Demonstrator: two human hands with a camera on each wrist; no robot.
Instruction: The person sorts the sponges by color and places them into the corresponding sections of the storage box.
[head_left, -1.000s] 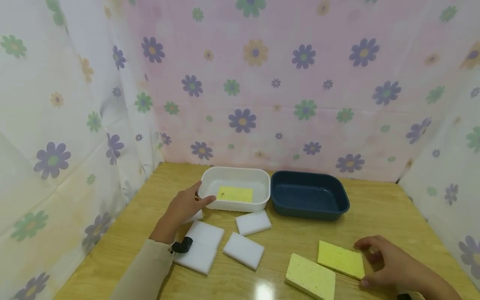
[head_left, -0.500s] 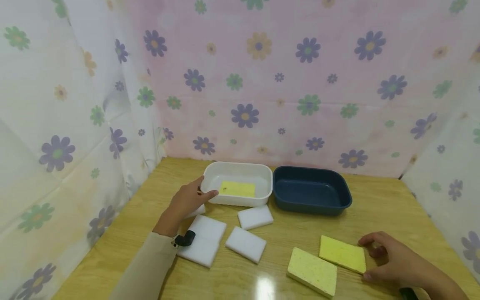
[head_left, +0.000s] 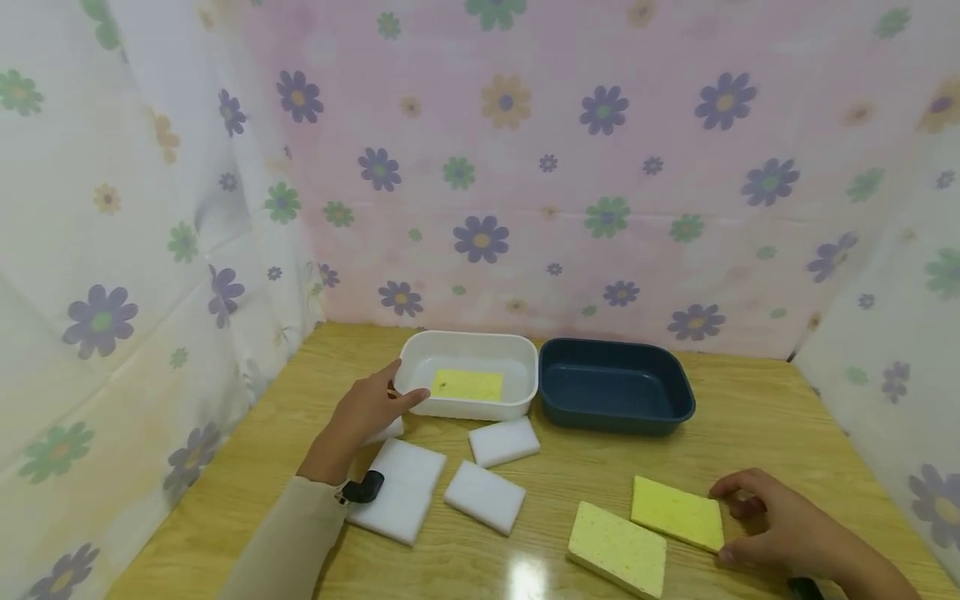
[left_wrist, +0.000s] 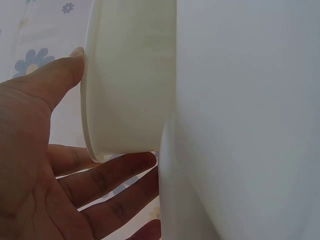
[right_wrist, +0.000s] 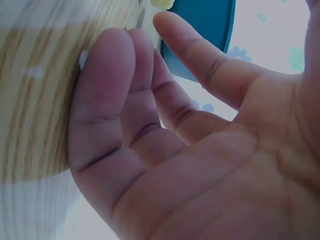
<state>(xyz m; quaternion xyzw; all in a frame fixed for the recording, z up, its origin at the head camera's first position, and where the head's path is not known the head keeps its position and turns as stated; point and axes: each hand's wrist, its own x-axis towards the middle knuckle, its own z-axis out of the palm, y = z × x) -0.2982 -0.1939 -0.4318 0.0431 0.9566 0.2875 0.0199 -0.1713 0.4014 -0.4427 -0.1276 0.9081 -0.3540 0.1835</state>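
At the left end of a white, round-cornered plastic tub (head_left: 480, 410), the left hand (head_left: 367, 410) rests its thumb against the rim, fingers extended and unclenched. Inside lies a flat yellow rectangle (head_left: 468, 386) with a small dark spot. Beside the loosely bent right hand (head_left: 783, 525), which grips nothing, a thin, bright-yellow rectangular sponge (head_left: 677, 512) lies flat on the wood-grain table (head_left: 757, 417); contact is unclear. A thicker, paler, pore-speckled yellow sponge (head_left: 617, 550) sits just beside it.

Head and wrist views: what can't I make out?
Head view: a white piece, partly hidden by the left hand.
Head view: whether the right hand touches the bright yellow sponge; any gap is too small to judge.
Right wrist view: a yellow piece, cut off by the top edge.
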